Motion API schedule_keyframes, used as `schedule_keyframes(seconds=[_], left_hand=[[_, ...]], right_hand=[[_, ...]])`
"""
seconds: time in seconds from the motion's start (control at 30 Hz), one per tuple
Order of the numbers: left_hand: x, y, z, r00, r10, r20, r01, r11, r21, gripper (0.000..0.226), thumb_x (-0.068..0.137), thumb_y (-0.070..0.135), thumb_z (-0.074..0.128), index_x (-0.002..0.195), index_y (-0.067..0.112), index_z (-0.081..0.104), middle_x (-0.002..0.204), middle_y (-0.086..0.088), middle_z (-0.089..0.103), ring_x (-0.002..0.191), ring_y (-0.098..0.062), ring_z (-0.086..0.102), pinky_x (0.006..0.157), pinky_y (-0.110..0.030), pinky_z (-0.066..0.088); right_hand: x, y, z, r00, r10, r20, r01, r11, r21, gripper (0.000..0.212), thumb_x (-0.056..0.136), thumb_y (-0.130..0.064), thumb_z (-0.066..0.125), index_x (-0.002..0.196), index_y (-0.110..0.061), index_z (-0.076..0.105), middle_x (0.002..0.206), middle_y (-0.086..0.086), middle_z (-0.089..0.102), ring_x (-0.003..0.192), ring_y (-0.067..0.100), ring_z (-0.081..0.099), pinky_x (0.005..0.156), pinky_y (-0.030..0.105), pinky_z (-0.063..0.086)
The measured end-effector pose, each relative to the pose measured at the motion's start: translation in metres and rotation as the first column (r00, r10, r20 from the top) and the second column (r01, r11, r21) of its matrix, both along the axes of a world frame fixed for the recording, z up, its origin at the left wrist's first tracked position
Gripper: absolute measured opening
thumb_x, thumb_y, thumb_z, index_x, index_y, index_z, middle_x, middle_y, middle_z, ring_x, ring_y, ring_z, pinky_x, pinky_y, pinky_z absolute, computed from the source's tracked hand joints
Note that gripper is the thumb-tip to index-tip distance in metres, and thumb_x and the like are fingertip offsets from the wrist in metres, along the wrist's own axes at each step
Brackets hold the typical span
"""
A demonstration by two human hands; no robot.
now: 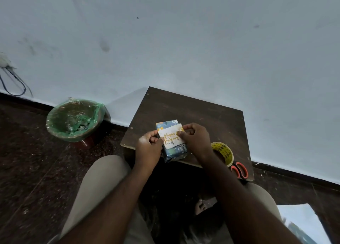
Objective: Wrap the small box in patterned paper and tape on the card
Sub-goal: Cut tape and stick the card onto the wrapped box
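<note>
A small box (pixel 174 151) wrapped in blue patterned paper lies near the front edge of a small dark wooden table (pixel 202 111). A white card (pixel 170 137) with gold "Happy Birthday" lettering lies on top of it. My left hand (pixel 149 146) holds the box's left side, with its thumb on the card's left edge. My right hand (pixel 196 138) pinches the card's right edge between thumb and forefinger.
A yellow tape roll (pixel 223 152) and orange-handled scissors (pixel 240 170) sit at the table's right front corner. A bin with a green liner (pixel 73 120) stands on the floor to the left. A sheet of paper (pixel 301 223) lies at the lower right. A pale wall runs behind.
</note>
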State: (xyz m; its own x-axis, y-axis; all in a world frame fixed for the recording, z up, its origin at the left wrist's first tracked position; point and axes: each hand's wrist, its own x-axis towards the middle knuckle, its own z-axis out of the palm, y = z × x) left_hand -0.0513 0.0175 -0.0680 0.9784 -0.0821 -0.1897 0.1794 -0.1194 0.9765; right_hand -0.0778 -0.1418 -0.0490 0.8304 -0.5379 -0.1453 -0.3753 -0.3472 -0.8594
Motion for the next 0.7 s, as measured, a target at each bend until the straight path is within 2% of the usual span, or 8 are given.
schedule_keyframes(seconds=[0.13,0.23,0.4,0.5,0.6,0.67,0.7], left_hand=[[-0.001,0.001,0.0,1.0,-0.008,-0.014,0.008,0.999,-0.035,0.03,0.091,0.004,0.067,0.12,0.005,0.065,0.07,-0.002,0.063,0.054,-0.003,0.057,0.053,-0.019,0.05],[-0.001,0.001,-0.001,1.0,-0.01,-0.025,0.009,0.999,-0.049,0.03,0.091,0.005,0.067,0.121,0.005,0.064,0.072,-0.002,0.065,0.057,-0.007,0.059,0.056,-0.022,0.051],[0.0,0.002,-0.001,0.999,-0.02,-0.026,0.018,0.997,-0.069,0.03,0.091,0.003,0.066,0.122,0.004,0.064,0.069,0.001,0.064,0.059,-0.009,0.059,0.057,-0.024,0.051],[-0.002,0.003,0.001,0.999,-0.024,-0.034,0.021,0.997,-0.081,0.033,0.092,0.002,0.065,0.125,0.006,0.061,0.069,0.002,0.063,0.059,-0.009,0.059,0.057,-0.023,0.052],[-0.003,0.002,0.004,0.999,-0.029,-0.029,0.027,0.996,-0.082,0.038,0.092,0.001,0.063,0.128,0.012,0.059,0.072,-0.001,0.058,0.064,-0.011,0.06,0.06,-0.023,0.053],[-0.006,0.001,0.005,0.999,-0.045,-0.013,0.044,0.998,-0.043,0.044,0.09,0.002,0.064,0.132,0.013,0.056,0.084,-0.002,0.06,0.072,-0.01,0.061,0.065,-0.019,0.053],[-0.009,0.0,0.006,0.997,-0.072,0.001,0.072,0.997,-0.016,0.05,0.089,0.006,0.066,0.136,0.014,0.053,0.096,-0.002,0.062,0.08,-0.009,0.063,0.068,-0.016,0.052]], right_hand=[[-0.006,0.007,0.003,1.0,-0.014,0.01,0.015,0.995,-0.101,0.016,0.084,-0.028,0.077,0.096,-0.019,0.071,0.086,-0.005,0.074,0.077,0.008,0.07,0.073,0.037,0.06],[-0.011,0.01,0.003,1.0,-0.013,0.026,0.016,0.991,-0.132,0.02,0.087,-0.029,0.074,0.104,-0.017,0.074,0.09,-0.004,0.075,0.079,0.008,0.07,0.077,0.037,0.059],[-0.014,0.007,0.009,0.995,0.089,-0.037,-0.094,0.984,-0.152,0.034,0.096,-0.023,0.064,0.128,-0.012,0.066,0.119,0.003,0.072,0.103,0.015,0.067,0.094,0.042,0.055],[-0.015,0.007,0.011,0.996,0.086,-0.037,-0.091,0.986,-0.141,0.034,0.095,-0.021,0.066,0.128,-0.011,0.066,0.12,0.005,0.072,0.102,0.014,0.067,0.093,0.039,0.055],[-0.014,0.006,0.011,0.996,0.08,-0.038,-0.085,0.987,-0.136,0.033,0.095,-0.019,0.066,0.127,-0.012,0.067,0.12,0.003,0.071,0.096,0.008,0.066,0.083,0.027,0.054],[-0.013,0.006,0.012,0.996,0.082,-0.039,-0.087,0.985,-0.151,0.033,0.094,-0.02,0.067,0.127,-0.013,0.067,0.119,0.002,0.072,0.095,0.008,0.066,0.081,0.025,0.052],[-0.013,0.006,0.014,0.996,0.08,-0.043,-0.086,0.983,-0.162,0.034,0.094,-0.021,0.067,0.127,-0.013,0.067,0.118,0.003,0.072,0.096,0.009,0.066,0.083,0.026,0.053]])
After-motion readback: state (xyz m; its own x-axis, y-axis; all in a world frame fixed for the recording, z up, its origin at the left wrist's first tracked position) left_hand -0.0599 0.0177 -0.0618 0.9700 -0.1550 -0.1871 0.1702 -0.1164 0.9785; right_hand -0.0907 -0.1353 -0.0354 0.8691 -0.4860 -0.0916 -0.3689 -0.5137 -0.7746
